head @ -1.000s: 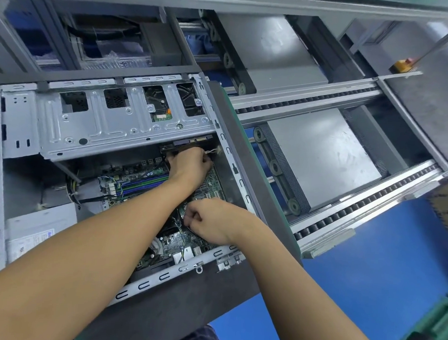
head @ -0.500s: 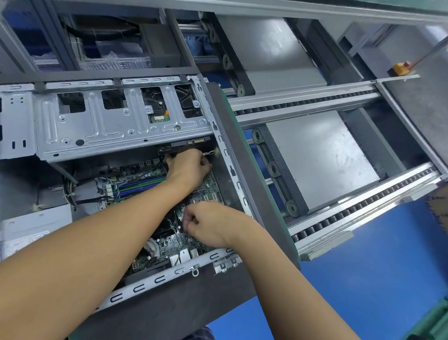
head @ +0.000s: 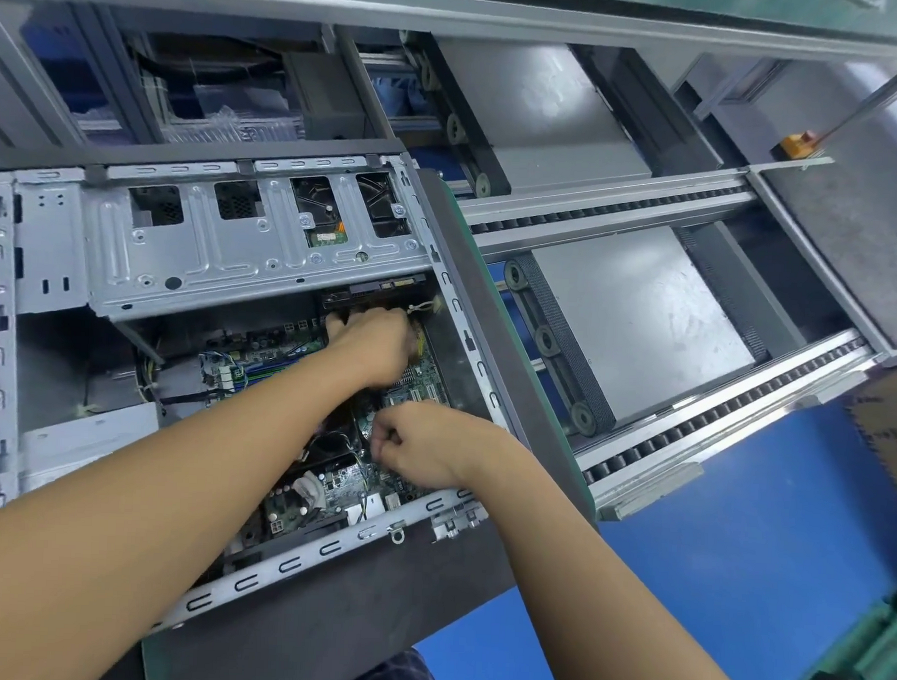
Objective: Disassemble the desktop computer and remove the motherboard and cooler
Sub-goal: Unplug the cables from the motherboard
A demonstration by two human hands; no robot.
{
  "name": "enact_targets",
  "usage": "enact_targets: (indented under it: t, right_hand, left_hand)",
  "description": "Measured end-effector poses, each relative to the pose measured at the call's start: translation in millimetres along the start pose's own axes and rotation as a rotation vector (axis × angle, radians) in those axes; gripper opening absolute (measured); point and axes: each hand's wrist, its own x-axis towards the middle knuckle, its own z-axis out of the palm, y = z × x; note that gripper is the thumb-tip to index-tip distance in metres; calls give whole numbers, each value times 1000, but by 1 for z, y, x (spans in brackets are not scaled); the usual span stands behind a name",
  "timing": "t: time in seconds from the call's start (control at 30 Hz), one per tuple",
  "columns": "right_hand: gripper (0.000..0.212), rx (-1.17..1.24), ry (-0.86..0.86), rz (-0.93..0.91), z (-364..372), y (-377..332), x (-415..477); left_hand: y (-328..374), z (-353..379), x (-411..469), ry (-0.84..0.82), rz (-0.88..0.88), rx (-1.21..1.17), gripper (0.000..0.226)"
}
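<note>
From the head camera, the case is lying on its side with its panel off, sitting on a dark pallet at the near end of a conveyor. The motherboard is sitting in the floor of the case, showing green between the two forearms and below the drive cage, which is spanning the far side of the opening. The left hand is reaching in under the cage edge, knuckles up and fingers curling down among yellow cables beside a black drive; what it is gripping is hidden, so I cannot tell. The right hand is hovering lower over the board near the case's right wall, fingers curled and thumb pressing against forefinger just beside thin wires; whether a wire is caught in that pinch I cannot tell. A black part that is looking like the cooler is sitting on the board just left of the right hand, partly covered by the left forearm. A grey power supply is filling the left near corner of the case, well apart from both hands. A white plug on short leads is hanging near the left fingertips. Beyond the case, roller rails and a black belt are running off to the right over a blue floor. A green crate is showing at the bottom right corner.
</note>
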Motion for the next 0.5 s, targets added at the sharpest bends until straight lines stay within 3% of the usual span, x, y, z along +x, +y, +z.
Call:
enact_targets:
  t: [0.13,0.23,0.37,0.5]
  right_hand:
    - [20,4,-23,9,0,-1,0]
    - [19,9,-24,9,-1,-2,-1]
    - [20,-12,-17,16,-3,-4,-3]
    - [17,-32,7,30,-2,-8,-6]
  left_hand:
    - [-16,-16,-22,-104,131,-59,10]
    - [-33,-21,-38,-125,222,-273,3]
    - [-53,-25,-54,-143,221,-597,12]
    - [-51,-25,-56,-154,273,-593,17]
